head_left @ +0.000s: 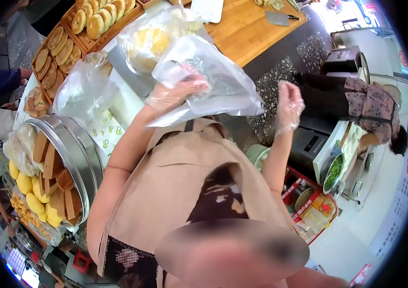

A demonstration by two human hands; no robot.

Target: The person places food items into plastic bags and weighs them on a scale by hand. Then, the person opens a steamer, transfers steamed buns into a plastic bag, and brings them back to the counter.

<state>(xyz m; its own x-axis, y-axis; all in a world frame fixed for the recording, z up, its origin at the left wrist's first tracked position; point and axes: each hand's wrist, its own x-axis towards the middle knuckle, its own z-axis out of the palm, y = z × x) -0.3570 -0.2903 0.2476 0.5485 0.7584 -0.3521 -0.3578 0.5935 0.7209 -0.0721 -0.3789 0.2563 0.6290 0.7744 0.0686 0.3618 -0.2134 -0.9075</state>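
My left hand (182,89), in a thin clear plastic glove, is closed on a clear plastic bag (228,86). The bag hangs wide and loose in front of my apron, partly over the hand. Out to the right, my right hand (290,103) is raised in a similar glove, apart from the bag. Its fingers are curled together and nothing shows in them. Just beyond the held bag, a clear bag with yellow food (151,42) rests over a metal container.
Wooden trays hold round flatbreads (60,50). A steel steamer (81,158) with yellow buns and brown slabs stands at the left. A cleaver (277,18) lies on a wooden board (242,38). At the right, a co-worker (374,103) stands by a bowl of chopped greens (333,170).
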